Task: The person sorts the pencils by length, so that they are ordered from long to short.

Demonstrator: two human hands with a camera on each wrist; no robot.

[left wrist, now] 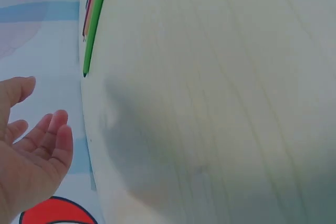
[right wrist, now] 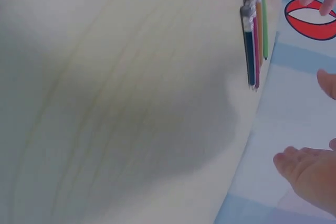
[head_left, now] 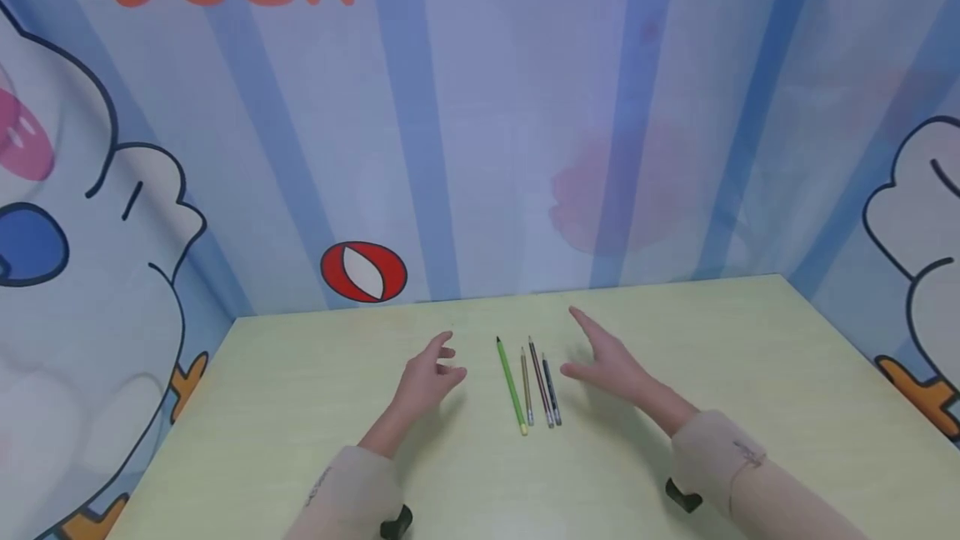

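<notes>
Over a pale yellow wood-grained table [head_left: 300, 407], my left hand [head_left: 427, 377] is empty, fingers loosely bent and thumb apart, and my right hand [head_left: 611, 361], also empty, has fingers nearly straight and thumb spread wide. Between them lie, left to right, a long bright green pencil [head_left: 512, 386] with yellowish near end and black tip, then slimmer gold-tan [head_left: 527, 387], dark red [head_left: 540, 382] and dark blue [head_left: 551, 390] pencils with silvery near ends, tips pointing away toward a blue-striped printed backdrop [head_left: 510, 148].
</notes>
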